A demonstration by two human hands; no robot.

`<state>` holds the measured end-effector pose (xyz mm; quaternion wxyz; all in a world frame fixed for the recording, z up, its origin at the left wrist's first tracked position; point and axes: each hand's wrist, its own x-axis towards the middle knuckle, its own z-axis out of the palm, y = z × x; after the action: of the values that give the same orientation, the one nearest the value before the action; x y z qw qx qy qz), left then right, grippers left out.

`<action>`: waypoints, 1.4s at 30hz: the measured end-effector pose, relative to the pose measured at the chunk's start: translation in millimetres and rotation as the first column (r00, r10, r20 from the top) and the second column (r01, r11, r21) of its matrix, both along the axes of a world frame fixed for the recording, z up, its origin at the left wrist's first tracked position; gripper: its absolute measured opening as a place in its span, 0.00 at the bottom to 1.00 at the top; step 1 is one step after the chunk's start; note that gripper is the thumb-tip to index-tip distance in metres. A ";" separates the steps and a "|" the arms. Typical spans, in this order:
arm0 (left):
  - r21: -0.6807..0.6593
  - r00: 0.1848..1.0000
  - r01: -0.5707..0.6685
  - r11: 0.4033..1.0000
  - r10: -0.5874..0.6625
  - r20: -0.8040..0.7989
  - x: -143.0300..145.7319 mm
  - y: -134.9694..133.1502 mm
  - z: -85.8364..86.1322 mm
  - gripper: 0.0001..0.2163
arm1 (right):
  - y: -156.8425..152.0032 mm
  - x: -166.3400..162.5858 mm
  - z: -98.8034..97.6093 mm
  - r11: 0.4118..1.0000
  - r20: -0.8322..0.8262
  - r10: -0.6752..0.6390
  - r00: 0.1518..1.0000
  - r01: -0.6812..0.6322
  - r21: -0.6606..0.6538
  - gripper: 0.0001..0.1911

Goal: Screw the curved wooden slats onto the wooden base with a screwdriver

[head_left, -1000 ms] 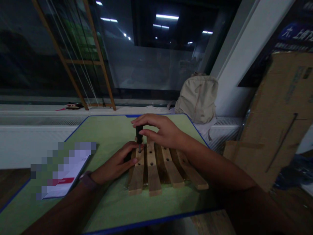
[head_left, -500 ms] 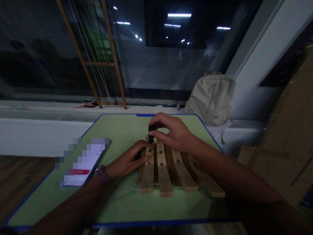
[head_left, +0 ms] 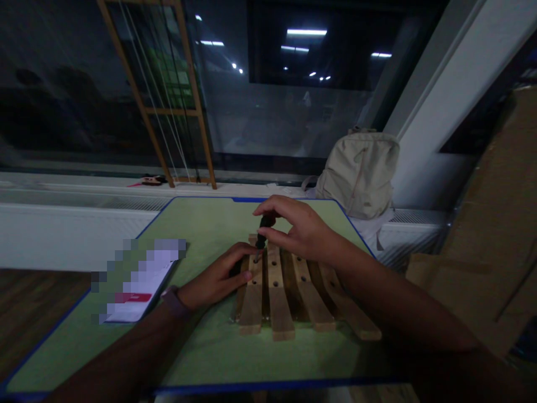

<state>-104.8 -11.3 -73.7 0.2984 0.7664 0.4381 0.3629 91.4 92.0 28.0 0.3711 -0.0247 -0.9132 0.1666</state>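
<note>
A small screwdriver (head_left: 263, 228) with a black handle is pinched between the thumb and fingers of my right hand (head_left: 296, 226). It leans a little to the right, its tip at the upper hole of the leftmost wooden slat (head_left: 251, 308). My left hand (head_left: 220, 280) grips the upper left side of that slat, thumb beside the lower hole and fingers near the screwdriver's tip. Several pale wooden slats with holes, among them a second slat (head_left: 282, 313), fan out over darker wood. My right forearm partly covers the rightmost slat (head_left: 356, 316).
A green table mat (head_left: 205, 347) with a blue edge lies beneath the work. To the left is a partly blurred-out flat item (head_left: 140, 288). A beige backpack (head_left: 361, 173) leans by the window, and a cardboard sheet (head_left: 482, 224) stands at the right.
The screwdriver's handle has tipped to the right, and my right index finger has lifted off its top. My left hand stays on the slat. The view has shifted slightly.
</note>
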 end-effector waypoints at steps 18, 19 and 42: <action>-0.005 1.000 -0.014 1.000 0.014 0.017 2.9 -0.8 3.6 0.18 | -1.0 0.4 -2.2 0.992 -0.025 -0.067 0.997 0.069 0.106 0.07; -0.003 1.000 -0.014 1.000 0.014 0.016 2.8 -0.6 3.5 0.18 | -0.4 0.9 -1.1 0.991 -0.030 -0.056 0.998 0.060 0.123 0.09; 0.043 1.000 -0.005 0.999 0.003 0.030 2.4 2.2 1.7 0.18 | -1.8 2.5 -1.8 0.970 0.073 -0.187 0.980 0.172 0.174 0.09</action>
<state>-102.4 -9.1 -71.9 0.2874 0.7663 0.4272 0.3843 94.0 90.2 26.2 0.3442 -0.0833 -0.9336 0.0540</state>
